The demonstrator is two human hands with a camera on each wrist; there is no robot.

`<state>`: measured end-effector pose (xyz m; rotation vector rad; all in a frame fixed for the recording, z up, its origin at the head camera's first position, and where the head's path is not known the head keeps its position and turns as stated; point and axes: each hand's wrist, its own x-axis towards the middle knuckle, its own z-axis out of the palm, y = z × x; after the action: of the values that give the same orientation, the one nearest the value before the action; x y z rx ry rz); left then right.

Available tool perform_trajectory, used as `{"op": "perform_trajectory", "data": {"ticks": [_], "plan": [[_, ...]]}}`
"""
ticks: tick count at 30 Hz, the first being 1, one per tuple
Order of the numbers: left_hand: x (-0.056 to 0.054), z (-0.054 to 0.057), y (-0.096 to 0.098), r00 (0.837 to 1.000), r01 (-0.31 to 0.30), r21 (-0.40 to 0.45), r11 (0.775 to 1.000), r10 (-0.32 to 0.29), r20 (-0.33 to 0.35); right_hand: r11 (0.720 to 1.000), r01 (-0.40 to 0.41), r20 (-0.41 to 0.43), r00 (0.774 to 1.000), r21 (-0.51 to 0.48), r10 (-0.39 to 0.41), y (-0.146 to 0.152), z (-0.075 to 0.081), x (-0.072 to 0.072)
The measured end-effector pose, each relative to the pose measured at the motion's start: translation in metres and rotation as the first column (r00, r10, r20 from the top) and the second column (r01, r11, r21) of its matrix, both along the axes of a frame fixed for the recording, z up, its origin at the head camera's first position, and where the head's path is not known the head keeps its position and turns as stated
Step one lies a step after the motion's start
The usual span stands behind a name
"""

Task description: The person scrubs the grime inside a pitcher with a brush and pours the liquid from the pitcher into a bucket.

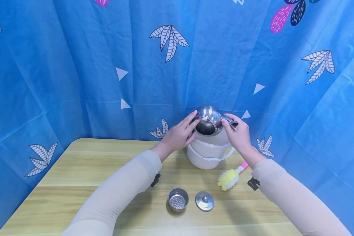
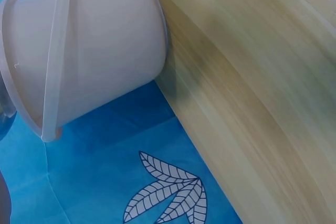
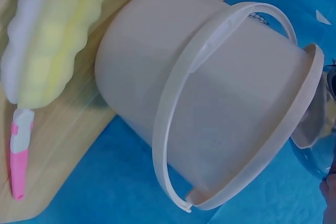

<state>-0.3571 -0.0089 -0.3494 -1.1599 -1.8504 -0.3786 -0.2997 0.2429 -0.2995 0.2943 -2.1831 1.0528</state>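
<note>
A shiny metal teapot point(image 1: 210, 113) is tilted above the white bucket point(image 1: 205, 160), its round mouth facing me. My left hand point(image 1: 178, 135) holds the pot's left side, fingers lying along the metal. On the other side, my right hand point(image 1: 239, 132) grips the pot at its spout point(image 1: 230, 120). In the right wrist view, the pot point(image 3: 316, 153) shows beside the bucket's rim, with only part of the right hand point(image 3: 329, 198) at the edge. The left wrist view catches just a sliver of the left hand point(image 2: 4, 203). The pot's inside looks dark.
A perforated metal strainer cup point(image 1: 178, 207) and a metal lid point(image 1: 204, 201) lie near the front of the wooden table point(image 1: 106, 164). A yellow-and-white sponge brush point(image 1: 228, 179) with a pink handle lies right of the bucket. Blue curtain point(image 1: 112, 65) hangs behind.
</note>
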Motion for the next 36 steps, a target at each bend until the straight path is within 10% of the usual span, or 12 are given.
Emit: {"op": "perform_trajectory", "data": {"ticks": [36], "plan": [[0.007, 0.019, -0.005, 0.997, -0.015, 0.029, 0.999, 0.013, 0.079, 0.947, -0.125, 0.278, 0.937, -0.296, 0.211, -0.011, 0.018, 0.006]]}}
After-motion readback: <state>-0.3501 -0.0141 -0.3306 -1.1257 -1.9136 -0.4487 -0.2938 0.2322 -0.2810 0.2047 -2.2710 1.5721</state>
